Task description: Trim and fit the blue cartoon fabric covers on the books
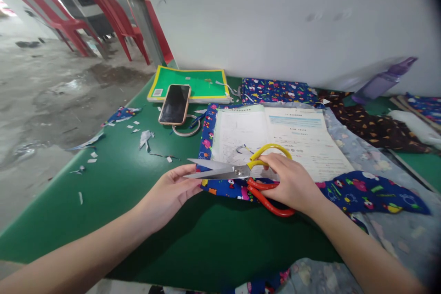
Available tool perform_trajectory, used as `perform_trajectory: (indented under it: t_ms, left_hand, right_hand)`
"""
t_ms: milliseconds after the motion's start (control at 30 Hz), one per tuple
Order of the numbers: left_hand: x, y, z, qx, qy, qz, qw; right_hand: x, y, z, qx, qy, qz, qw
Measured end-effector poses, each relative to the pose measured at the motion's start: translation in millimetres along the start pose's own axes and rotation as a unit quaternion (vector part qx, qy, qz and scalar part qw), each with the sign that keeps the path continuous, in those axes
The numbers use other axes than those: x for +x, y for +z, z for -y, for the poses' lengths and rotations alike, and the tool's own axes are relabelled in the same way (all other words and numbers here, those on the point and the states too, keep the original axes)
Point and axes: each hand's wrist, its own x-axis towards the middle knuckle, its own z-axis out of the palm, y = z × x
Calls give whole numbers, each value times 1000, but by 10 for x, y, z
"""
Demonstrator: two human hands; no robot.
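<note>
Gripping tapered, parted steel scissors (237,172) by curved red-and-yellow handles (272,146) in the right hand (292,181); pinching blue cartoon-print cloth (225,189) with the left hand (174,192) over the smooth green tabletop (206,248), toward its near edge.

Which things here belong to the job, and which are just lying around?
Likely part of the job:
- scissors, in the right hand
- blue printed cloth, held by the left hand
- open book, lying on the cloth

Seemingly just lying about:
- phone
- green book
- purple bottle
</note>
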Motion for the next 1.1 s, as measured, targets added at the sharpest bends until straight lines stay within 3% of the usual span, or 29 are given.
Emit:
perform_trajectory:
  t_ms: [1100]
  left_hand:
    - [-4, -18, 10, 22, 6, 0, 1000]
  right_hand:
    - [7, 11, 42, -36, 17, 10, 999]
